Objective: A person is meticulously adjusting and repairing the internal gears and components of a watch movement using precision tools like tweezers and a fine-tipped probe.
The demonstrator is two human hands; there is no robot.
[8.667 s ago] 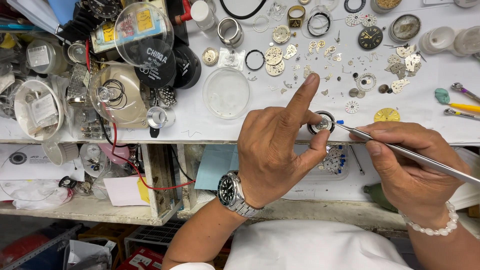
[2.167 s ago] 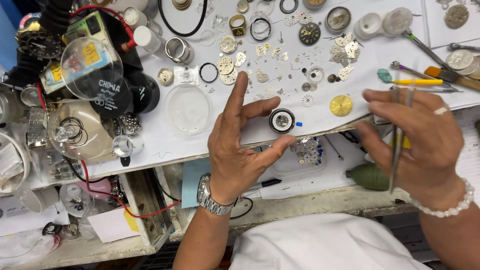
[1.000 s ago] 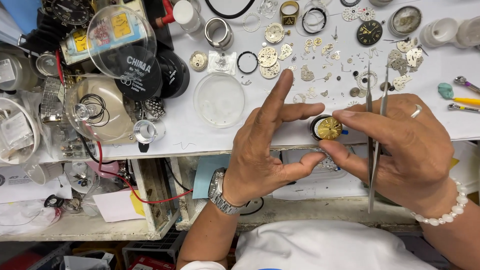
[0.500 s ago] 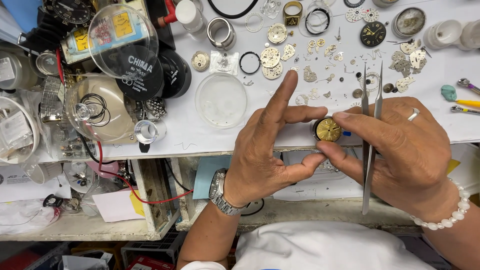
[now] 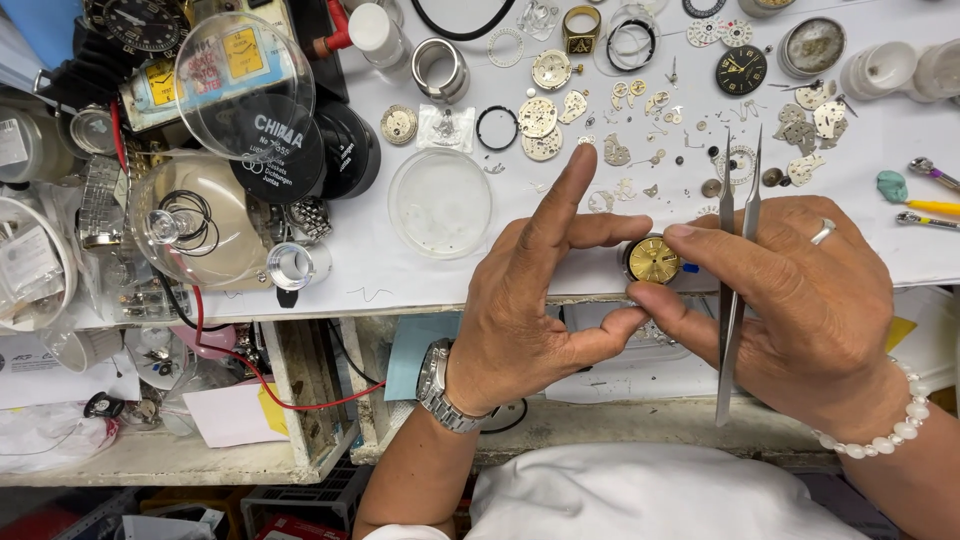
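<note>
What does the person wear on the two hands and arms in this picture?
The left hand has a silver metal wristwatch with a link band on its wrist. The right hand has a plain silver ring on one finger and a bracelet of round white beads at the wrist. Both forearms are bare; no sleeves reach them, and no gloves are worn.

Passage toward the far bench is obstructed: small watch parts [image 5: 640, 110] lie scattered close together directly beyond both hands, with a clear round dish [image 5: 440, 203] just left of the left hand [image 5: 545, 300]. The left side is blocked by a dense pile of domes, cases and tools [image 5: 220, 150]. Bare white bench surface [image 5: 400, 275] shows between dish and front edge.
</note>
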